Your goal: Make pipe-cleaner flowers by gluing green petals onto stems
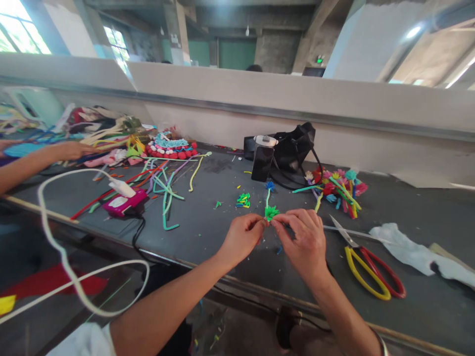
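Note:
Both my hands meet over the dark table, pinching a small green pipe-cleaner flower (271, 212) between them. My left hand (245, 237) has thumb and forefinger closed at the flower's left underside. My right hand (302, 237) is closed on its right side, and the fingertips hide the flower's base. Just beyond it lies a blue pipe-cleaner flower (269, 186) on a pale green stem (267, 199). A little pile of short green, yellow and blue pieces (243, 200) sits to the left of the flower.
Scissors with yellow and red handles (371, 267) lie open at right, near white cloth (403, 244). Behind are a black bag (297, 148), a phone (262, 162) and finished flowers (339, 188). A pink power socket (126, 201) trails cables at left. Another person's hand (70, 150) reaches in.

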`<state>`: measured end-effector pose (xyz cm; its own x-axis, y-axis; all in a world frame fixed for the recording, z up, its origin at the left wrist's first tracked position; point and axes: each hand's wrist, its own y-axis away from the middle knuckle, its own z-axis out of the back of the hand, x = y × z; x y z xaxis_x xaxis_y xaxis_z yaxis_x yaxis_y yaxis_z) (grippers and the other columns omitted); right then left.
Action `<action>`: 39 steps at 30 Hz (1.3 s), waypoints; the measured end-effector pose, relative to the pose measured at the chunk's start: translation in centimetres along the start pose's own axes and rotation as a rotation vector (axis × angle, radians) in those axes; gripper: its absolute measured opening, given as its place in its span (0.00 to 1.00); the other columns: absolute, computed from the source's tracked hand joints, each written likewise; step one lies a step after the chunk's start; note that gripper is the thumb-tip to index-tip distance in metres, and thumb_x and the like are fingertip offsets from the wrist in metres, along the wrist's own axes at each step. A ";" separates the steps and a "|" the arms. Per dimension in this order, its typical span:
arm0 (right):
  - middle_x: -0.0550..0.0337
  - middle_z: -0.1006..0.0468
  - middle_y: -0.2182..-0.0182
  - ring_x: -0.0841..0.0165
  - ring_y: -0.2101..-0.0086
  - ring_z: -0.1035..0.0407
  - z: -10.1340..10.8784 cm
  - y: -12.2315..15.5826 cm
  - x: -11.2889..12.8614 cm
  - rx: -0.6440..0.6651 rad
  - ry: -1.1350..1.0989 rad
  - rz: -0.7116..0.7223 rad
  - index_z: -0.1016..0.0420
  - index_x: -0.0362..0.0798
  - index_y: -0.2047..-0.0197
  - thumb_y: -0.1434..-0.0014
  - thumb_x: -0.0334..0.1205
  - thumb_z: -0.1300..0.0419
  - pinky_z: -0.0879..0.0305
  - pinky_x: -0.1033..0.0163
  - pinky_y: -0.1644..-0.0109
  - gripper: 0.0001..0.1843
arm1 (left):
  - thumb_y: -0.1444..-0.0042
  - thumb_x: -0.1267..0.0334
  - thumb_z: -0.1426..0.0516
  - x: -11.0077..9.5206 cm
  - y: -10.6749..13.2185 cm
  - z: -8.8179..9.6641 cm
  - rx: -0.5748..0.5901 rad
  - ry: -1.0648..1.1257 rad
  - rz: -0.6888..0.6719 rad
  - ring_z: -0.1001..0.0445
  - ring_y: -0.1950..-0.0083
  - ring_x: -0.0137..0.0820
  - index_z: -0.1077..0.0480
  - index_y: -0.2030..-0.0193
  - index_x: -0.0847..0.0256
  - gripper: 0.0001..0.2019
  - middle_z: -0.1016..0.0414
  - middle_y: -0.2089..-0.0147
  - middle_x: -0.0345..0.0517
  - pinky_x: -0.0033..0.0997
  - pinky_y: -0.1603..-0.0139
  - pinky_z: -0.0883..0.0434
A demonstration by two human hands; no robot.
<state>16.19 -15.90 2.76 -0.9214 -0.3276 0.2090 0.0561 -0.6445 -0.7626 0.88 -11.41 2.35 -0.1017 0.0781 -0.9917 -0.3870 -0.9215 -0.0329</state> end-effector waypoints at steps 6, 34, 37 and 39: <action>0.58 0.23 0.68 0.63 0.64 0.34 -0.1 0.0 -0.1 -0.004 0.052 0.017 0.23 0.50 0.66 0.36 0.41 0.40 0.43 0.57 0.59 0.07 | 0.43 0.62 0.48 -0.5 0.2 0.0 -0.022 -0.113 -0.067 0.39 0.76 0.27 0.25 0.69 0.63 0.12 0.38 0.80 0.36 0.25 0.73 0.44; 0.58 0.24 0.69 0.61 0.64 0.36 0.3 -0.1 -0.1 0.087 0.143 -0.003 0.25 0.49 0.68 0.36 0.39 0.40 0.45 0.56 0.60 0.08 | 0.40 0.65 0.48 1.0 0.2 0.0 -0.029 -0.326 -0.228 0.32 0.70 0.27 0.21 0.64 0.64 0.13 0.24 0.71 0.43 0.25 0.69 0.40; 0.59 0.24 0.69 0.61 0.64 0.35 0.3 -0.1 -0.1 0.093 0.138 -0.009 0.24 0.49 0.68 0.37 0.39 0.38 0.45 0.56 0.60 0.07 | 0.41 0.65 0.48 0.9 0.2 0.0 -0.030 -0.326 -0.238 0.33 0.71 0.26 0.22 0.64 0.64 0.13 0.24 0.71 0.42 0.25 0.69 0.41; 0.60 0.24 0.69 0.61 0.64 0.35 0.3 -0.1 -0.2 0.080 0.121 -0.004 0.23 0.50 0.67 0.38 0.40 0.37 0.45 0.56 0.60 0.06 | 0.41 0.65 0.48 0.8 0.2 0.1 -0.030 -0.329 -0.237 0.34 0.72 0.26 0.22 0.64 0.64 0.13 0.25 0.72 0.42 0.25 0.70 0.41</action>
<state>16.50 -15.98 2.97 -0.9611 -0.2420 0.1330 0.0783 -0.7005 -0.7094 0.66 -11.51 1.52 -0.3021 0.4028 -0.8640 -0.4088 -0.8735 -0.2643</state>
